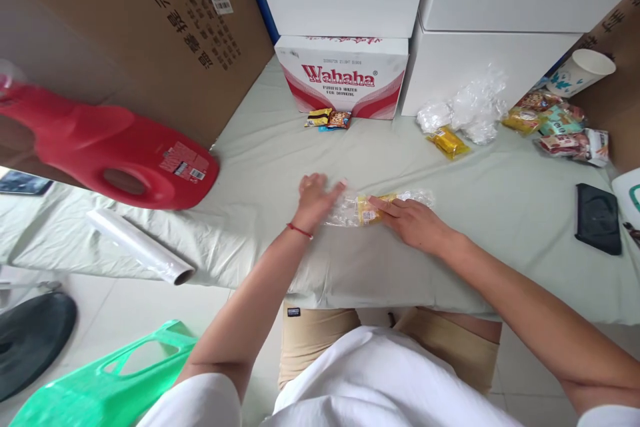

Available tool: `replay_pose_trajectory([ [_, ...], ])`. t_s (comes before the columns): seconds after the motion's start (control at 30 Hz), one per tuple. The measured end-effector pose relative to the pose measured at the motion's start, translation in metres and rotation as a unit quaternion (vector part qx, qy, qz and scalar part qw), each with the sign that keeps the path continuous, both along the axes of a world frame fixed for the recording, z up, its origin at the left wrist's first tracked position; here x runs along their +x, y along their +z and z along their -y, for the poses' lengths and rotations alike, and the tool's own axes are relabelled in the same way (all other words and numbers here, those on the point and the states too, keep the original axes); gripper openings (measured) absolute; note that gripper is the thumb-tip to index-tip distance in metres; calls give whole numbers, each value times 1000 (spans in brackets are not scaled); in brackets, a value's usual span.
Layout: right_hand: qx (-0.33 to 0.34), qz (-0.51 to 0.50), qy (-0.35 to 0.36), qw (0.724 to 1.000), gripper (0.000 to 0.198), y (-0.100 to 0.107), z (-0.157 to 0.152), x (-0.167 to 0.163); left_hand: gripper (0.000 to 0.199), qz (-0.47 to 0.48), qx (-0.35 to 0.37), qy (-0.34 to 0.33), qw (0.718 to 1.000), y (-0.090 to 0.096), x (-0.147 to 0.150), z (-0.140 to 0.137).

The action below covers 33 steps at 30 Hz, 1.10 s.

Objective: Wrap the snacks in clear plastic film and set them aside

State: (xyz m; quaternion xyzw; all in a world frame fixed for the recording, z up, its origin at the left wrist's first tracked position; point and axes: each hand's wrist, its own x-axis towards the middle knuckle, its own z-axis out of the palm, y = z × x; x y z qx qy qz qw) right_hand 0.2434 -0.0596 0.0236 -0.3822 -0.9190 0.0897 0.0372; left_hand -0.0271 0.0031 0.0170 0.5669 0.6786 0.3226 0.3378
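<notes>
A small yellow snack packet [369, 211] lies on a strip of clear plastic film [345, 212] in the middle of the cloth-covered table. My right hand [411, 221] rests on the packet's right side, fingers stretched out flat over it, covering part of it. The film shows on both sides of the packet and is crinkled. Beside the film's left end is my left hand [316, 201], with fingers apart and slightly blurred. Its thumb reaches over the film; whether it touches the film I cannot tell. A red string bracelet [300, 231] circles the left wrist.
Behind stand a Wahaha water carton [345, 80] with small snack packets [327, 119] at its foot, and crumpled film [470, 107] beside a yellow packet [447, 142]. Snacks [555, 120], a paper cup [583, 72] and a black pouch [598, 218] are right; a film roll [140, 245] and red jug [125, 153] left.
</notes>
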Motion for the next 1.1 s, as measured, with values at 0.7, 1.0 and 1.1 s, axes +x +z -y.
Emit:
replay_pose_trajectory([
  [0.7, -30, -146, -23, 989, 59, -21, 9, -9, 27, 242, -65, -54, 967, 30, 55, 47],
  [1.0, 13, -318, -242, 917, 35, -24, 2, 26, 18, -139, 68, -56, 986, -3, 69, 49],
  [1.1, 87, -232, -349, 904, 50, -40, -9, 41, 42, -145, 48, -8, 988, -8, 67, 42],
])
